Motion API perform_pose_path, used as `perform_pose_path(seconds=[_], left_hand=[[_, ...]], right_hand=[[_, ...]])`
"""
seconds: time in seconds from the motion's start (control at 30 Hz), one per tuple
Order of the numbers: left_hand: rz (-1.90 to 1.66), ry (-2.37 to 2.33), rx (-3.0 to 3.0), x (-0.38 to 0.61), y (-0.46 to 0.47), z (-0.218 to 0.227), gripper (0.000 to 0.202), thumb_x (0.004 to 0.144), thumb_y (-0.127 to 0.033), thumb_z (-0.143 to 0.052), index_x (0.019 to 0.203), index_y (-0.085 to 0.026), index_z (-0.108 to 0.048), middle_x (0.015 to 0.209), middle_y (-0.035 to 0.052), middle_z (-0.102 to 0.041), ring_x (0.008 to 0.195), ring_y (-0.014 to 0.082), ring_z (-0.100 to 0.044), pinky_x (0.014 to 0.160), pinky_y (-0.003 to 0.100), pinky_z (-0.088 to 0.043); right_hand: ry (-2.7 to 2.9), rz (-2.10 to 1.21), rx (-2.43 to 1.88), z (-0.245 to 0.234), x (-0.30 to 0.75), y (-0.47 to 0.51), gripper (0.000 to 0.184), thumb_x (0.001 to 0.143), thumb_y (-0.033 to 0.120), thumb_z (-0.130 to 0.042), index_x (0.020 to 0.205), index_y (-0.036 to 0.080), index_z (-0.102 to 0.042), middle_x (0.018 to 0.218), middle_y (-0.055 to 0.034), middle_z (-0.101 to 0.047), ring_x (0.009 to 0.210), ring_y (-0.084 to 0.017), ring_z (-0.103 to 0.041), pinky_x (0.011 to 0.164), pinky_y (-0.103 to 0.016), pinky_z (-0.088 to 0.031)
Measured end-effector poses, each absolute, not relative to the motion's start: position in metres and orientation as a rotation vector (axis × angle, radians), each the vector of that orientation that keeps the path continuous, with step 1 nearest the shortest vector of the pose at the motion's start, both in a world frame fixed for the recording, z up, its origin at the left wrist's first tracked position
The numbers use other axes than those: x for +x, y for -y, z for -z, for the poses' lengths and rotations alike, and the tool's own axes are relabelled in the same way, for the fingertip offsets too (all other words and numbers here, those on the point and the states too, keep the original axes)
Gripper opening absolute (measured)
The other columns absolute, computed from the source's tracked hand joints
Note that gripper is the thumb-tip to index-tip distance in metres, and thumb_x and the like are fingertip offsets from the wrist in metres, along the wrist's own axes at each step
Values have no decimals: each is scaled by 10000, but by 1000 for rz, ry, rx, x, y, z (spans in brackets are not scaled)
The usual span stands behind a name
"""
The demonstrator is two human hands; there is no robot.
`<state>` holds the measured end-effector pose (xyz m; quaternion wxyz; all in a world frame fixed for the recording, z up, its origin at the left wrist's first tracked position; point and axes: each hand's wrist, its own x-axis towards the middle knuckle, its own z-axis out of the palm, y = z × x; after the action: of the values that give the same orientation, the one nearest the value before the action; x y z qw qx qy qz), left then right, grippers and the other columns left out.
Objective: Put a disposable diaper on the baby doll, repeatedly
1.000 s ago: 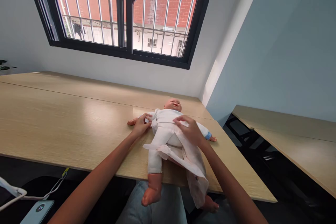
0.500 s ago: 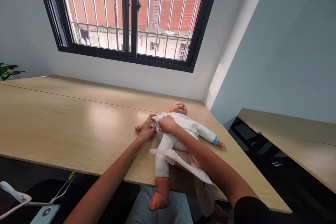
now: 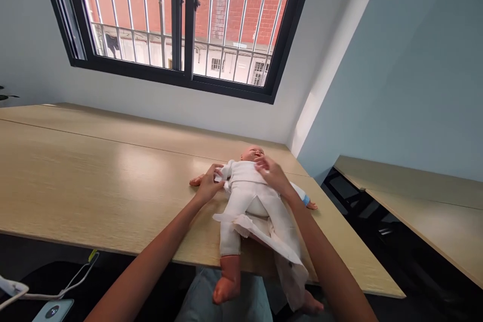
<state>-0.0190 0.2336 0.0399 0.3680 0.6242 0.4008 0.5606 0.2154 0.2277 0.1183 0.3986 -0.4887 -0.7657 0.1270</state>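
Baby doll lies face-up on the wooden tabletop; left hand pinches the white bodysuit at its sleeve, while right hand, blurred, curves loosely at the chest, its grip unclear.

Smooth plastic doll (matt cloth suit)

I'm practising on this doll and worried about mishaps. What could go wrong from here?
The baby doll has its feet past the edge of the table, so it could slide off. The sheer white cloth hanging over that edge might drag it further. The left hand at the sleeve could shift it too.
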Motion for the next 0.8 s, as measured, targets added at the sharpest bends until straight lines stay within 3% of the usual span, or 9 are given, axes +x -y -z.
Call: perform_pose_path(seconds=[0.17,0.27,0.43,0.5,0.57,0.63,0.7,0.8], left_hand=[[-1443,-980,1387,-18,-231,-40,442,613,-233,-740,1013,-197,-555,882,-11,-596,793,150,-606,690,245,-471],[-1430,-1055,1379,-19,-231,-38,412,615,-248,-755,969,-193,-552,848,-11,-598,777,166,-610,706,277,-489],[-1414,-1353,1828,-19,-228,-43,288,648,-114,-646,919,-205,-604,879,16,-577,849,216,-592,826,358,-481],[-1394,-1352,1978,-18,-221,-52,226,708,-171,-651,931,-212,-641,963,54,-609,928,251,-592,894,401,-472],[-1391,-1253,2024,-21,-207,-63,181,804,-349,-652,930,-222,-679,1030,86,-645,1028,287,-586,974,439,-449],[-1308,-1010,2059,-28,-188,-70,375,874,-577,-562,949,-245,-722,1094,101,-679,1156,307,-560,1074,456,-389],[-1077,-713,2087,-36,-168,-71,675,784,-816,-495,1106,-273,-733,1312,112,-631,1316,339,-475,1142,480,-324],[-790,-585,2123,-44,-146,-67,922,608,-870,-615,1356,-331,-607,1560,85,-422,1486,371,-250,1199,535,-214]], right_hand=[[1540,-365,-1506,-69,291,-203,292,798,468,-528,820,185,-602,777,-100,-710,714,-244,-662,724,-387,-523],[1637,-326,-1595,-43,308,-191,232,782,408,-523,786,193,-609,833,-112,-722,794,-269,-671,765,-405,-516],[1763,-305,-1555,-43,303,-183,225,816,359,-525,871,170,-634,946,-121,-719,903,-273,-660,857,-418,-505],[1693,-310,-1490,-54,298,-170,282,861,414,-515,888,163,-642,977,-133,-714,945,-281,-655,891,-425,-500],[1587,-358,-1390,-66,291,-147,372,911,502,-490,912,167,-651,993,-137,-716,968,-283,-661,897,-416,-508],[1624,-396,-1304,-75,283,-114,420,946,559,-459,954,197,-671,1026,-118,-720,1031,-285,-658,913,-406,-510],[1847,-391,-1195,-78,273,-81,449,921,614,-490,1106,245,-665,1143,-100,-696,1102,-296,-637,944,-423,-503],[2145,-177,-1163,-72,253,-48,666,732,607,-746,1282,267,-584,1322,-108,-619,1225,-356,-563,1019,-487,-458]])
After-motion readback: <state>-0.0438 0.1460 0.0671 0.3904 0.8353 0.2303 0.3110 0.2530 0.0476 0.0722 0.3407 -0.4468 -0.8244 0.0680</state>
